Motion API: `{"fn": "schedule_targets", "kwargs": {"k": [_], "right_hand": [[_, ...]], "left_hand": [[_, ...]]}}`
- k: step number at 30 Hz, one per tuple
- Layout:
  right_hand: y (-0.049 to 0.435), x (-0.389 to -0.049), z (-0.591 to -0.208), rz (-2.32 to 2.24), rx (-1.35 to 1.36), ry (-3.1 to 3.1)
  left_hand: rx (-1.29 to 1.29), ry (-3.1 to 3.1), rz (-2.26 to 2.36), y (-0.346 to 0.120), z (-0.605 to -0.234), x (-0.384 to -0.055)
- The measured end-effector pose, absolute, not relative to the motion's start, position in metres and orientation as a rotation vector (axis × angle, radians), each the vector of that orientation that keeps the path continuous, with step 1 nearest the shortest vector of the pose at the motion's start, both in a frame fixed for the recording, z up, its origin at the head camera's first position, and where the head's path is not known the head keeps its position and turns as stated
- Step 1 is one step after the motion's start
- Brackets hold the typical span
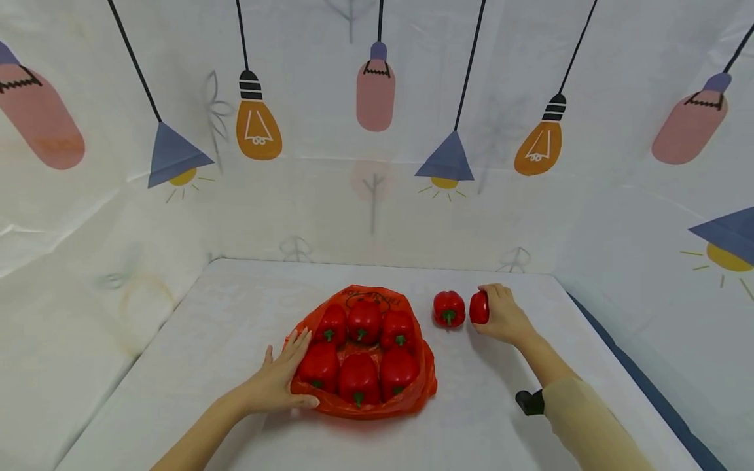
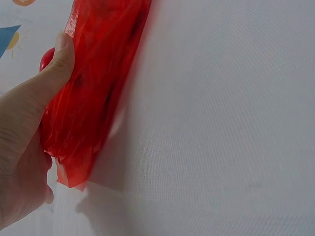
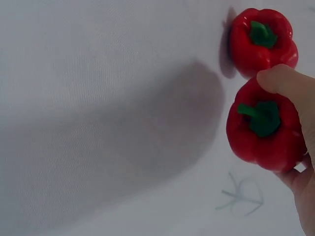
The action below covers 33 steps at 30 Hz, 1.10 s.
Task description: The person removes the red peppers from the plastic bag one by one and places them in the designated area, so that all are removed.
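Observation:
My right hand [image 1: 502, 315] grips a red bell pepper [image 3: 267, 129], with the thumb on its top near the green stem. Just to the left of it, another red bell pepper [image 1: 449, 309] stands on the table, stem facing me. My left hand [image 1: 285, 376] lies against the left side of a red plastic bag [image 1: 429, 373], fingers spread and fairly straight, thumb along the front rim. Inside the open bag sit several red bell peppers [image 1: 359, 379] in two rows. In the left wrist view, the thumb touches the outside of the crinkled bag [image 2: 98, 88].
Everything stands on a white table [image 1: 200, 327]. A pale sheet printed with hanging lamps and bulbs [image 1: 259, 131] rises behind and at both sides. A dark blue strip [image 1: 633, 379] runs along the table's right edge.

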State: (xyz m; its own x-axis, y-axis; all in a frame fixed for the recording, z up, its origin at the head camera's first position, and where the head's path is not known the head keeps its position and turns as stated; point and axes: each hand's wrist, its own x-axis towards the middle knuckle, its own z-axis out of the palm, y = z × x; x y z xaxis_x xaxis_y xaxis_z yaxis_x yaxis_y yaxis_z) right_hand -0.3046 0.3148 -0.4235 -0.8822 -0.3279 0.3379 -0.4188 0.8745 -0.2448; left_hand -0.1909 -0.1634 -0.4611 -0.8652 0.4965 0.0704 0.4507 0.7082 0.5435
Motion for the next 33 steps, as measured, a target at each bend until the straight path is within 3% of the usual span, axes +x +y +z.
{"fn": "schedule_targets", "kwargs": {"k": [12,33], "right_hand": [[0.318,-0.310,-0.442,0.406,0.500,-2.870],[0.309,-0.308,-0.435,0.372,0.522,-2.884]], "left_hand": [[0.775,2.798,0.890,-0.161,-0.461,-0.189],[0.744,2.819,0.860,-0.163,-0.460,-0.191]]}}
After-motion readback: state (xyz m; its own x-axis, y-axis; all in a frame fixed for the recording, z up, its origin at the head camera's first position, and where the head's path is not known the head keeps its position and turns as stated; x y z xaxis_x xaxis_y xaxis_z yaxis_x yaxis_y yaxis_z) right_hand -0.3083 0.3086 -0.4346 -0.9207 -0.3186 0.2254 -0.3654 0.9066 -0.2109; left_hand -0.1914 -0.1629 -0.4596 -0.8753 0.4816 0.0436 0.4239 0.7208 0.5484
